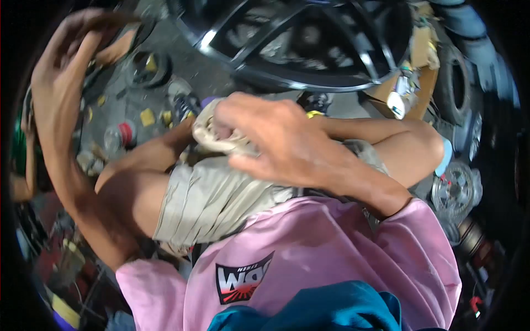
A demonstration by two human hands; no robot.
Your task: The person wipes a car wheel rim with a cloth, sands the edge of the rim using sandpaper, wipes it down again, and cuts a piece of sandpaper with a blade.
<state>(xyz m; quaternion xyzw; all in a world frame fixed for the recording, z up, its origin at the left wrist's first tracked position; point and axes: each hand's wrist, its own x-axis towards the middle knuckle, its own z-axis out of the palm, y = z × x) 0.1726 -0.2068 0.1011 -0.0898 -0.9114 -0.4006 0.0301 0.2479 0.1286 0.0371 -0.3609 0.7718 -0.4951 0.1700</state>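
Observation:
My right hand [270, 132] is closed on a bunched cream cloth [207, 129], just above my lap and beige shorts [204, 193]. My left hand [72, 49] is raised at the upper left, fingers bent and spread apart, with nothing visible in it. A large black spoked wheel rim [298, 85] fills the top centre, beyond my right hand; neither hand touches it.
Behind the rim's right side are an open cardboard box [425, 91] and a tyre [455, 83]. A silver wheel [452, 187] lies at the right. Another tyre-like ring [146, 71] and a red-banded clear container [118, 136] lie at the left. Part of an arm [25, 185] shows at the far left.

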